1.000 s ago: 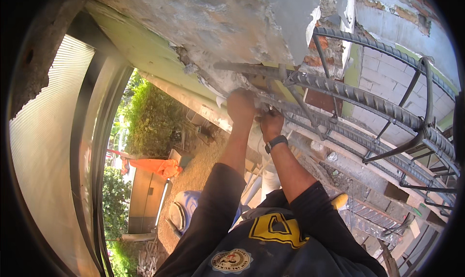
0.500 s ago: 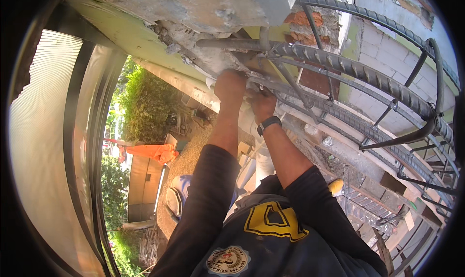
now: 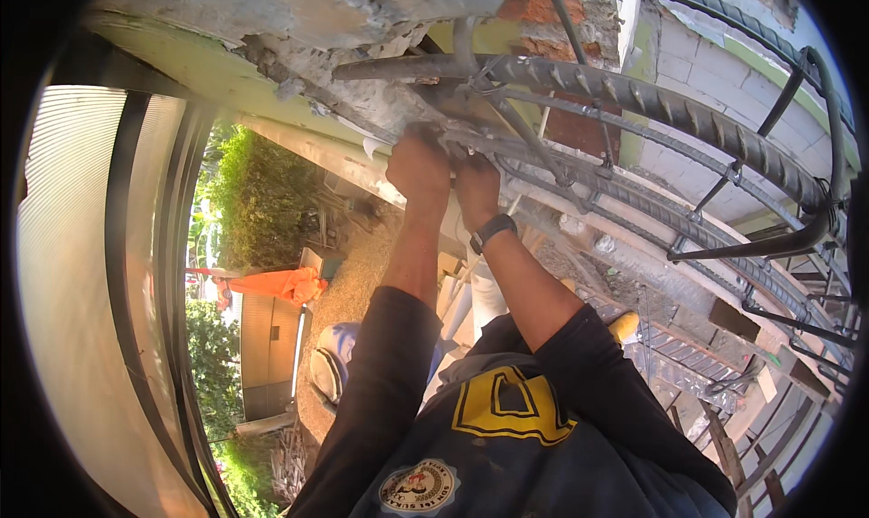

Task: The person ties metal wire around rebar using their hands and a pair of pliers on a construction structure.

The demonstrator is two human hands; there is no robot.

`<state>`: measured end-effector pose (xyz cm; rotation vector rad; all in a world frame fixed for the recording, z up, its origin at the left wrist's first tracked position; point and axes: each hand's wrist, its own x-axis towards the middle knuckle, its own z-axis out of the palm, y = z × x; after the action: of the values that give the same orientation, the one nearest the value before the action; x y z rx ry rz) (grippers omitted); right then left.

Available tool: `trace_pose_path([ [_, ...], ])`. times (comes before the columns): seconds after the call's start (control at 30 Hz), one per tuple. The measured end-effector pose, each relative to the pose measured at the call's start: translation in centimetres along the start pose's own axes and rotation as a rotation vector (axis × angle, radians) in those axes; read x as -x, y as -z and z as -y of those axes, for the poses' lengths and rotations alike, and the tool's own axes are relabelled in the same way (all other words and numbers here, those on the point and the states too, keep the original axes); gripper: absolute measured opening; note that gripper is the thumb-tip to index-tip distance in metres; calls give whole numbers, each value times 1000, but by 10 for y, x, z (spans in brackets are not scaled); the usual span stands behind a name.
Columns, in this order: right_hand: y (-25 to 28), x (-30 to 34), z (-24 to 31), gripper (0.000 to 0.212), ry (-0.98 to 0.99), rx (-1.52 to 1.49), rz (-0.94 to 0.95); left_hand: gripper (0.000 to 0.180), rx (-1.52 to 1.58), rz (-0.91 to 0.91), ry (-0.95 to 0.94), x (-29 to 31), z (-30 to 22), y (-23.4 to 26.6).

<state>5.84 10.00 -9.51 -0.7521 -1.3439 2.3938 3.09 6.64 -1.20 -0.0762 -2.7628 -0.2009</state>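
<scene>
Both hands are together at the broken edge of the concrete wall [image 3: 353, 110], where the ribbed steel bars of a rebar cage [image 3: 625, 92] meet it. My left hand [image 3: 420, 167] is closed like a fist just under the thick bar, its fingers turned away from view. Close beside it, my right hand [image 3: 477, 190] is also closed, with its fingers curled at the lower bars. What either hand grips is hidden behind the knuckles. Thin tie wire [image 3: 484, 76] wraps the thick bar where a bent stirrup [image 3: 520, 124] crosses it, just above my hands.
Stirrups and long bars curve away to the right. Below lie a ladder-like metal frame [image 3: 688, 373], planks and rubble. A blue drum [image 3: 339, 346] stands on the ground far below, near an orange cloth [image 3: 281, 285]. A translucent corrugated sheet [image 3: 72, 273] rises at the left.
My right hand has turned and moved slightly left, closer against my left hand. The view has shifted a little, so the bars appear farther left.
</scene>
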Motion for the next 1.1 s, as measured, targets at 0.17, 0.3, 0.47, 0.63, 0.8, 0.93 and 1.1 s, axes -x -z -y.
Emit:
trace_pose_path([
  [0.17, -2, -11, -12, 35, 163, 208, -38, 20, 95, -34, -7, 5, -7, 5],
  [0.3, 6, -10, -12, 32, 101, 159, 17, 18, 183, -112, -41, 14, 2, -7],
  [0.47, 9, -20, -13, 29, 16, -22, 68, 18, 193, -201, -188, 26, 10, -16],
  [0.63, 10, -11, -4, 29, 208, 287, 39, 20, 469, -149, 74, 42, 10, -32],
  [0.8, 1, 0, 7, 31, 272, 354, -14, 18, 543, -157, 91, 42, 19, -36],
  [0.93, -2, -11, 2, 37, 105, 255, 25, 13, 590, -132, 98, 43, 21, -41],
  [1.1, -7, -10, -7, 45, -24, 129, -68, 15, 655, -119, 72, 49, 34, -54],
])
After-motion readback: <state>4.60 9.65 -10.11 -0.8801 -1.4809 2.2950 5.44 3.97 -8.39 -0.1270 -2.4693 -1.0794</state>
